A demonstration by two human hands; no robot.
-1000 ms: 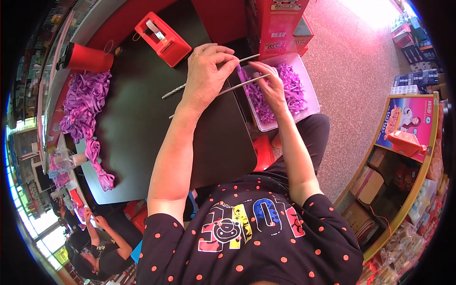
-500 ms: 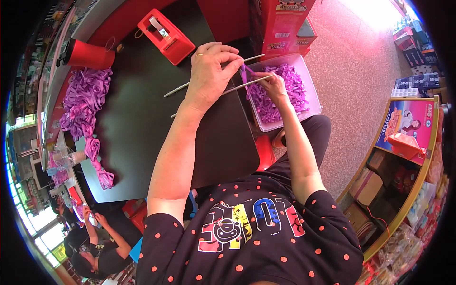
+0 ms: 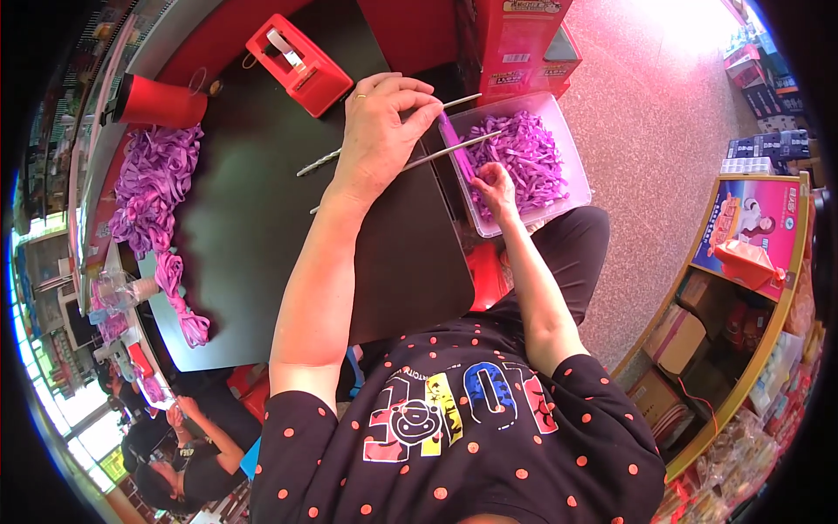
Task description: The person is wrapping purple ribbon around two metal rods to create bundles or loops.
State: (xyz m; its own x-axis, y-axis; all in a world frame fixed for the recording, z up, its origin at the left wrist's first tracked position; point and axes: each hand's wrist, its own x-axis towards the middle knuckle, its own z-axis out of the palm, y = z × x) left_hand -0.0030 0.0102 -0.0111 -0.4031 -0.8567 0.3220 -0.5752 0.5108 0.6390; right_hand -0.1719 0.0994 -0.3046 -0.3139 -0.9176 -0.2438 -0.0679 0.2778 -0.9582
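Note:
A purple ribbon is drawn tight between my two hands, crossing two thin grey rods. My left hand reaches over the table, closed, its thumb and forefinger pinching the ribbon's upper end beside the far rod. That rod's left end looks spiral. The near rod passes under my left wrist and points out past the table edge. My right hand pinches the lower end of the ribbon. Below it, a clear plastic tub holds many short purple ribbon pieces.
On the dark table are a red tape dispenser, a red cylinder and a heap of purple ribbon. Red boxes stand behind the tub. A shelf is at right; another person works at lower left.
My right hand has moved down and toward me, stretching the ribbon longer across the near rod. My left hand has shifted only slightly left.

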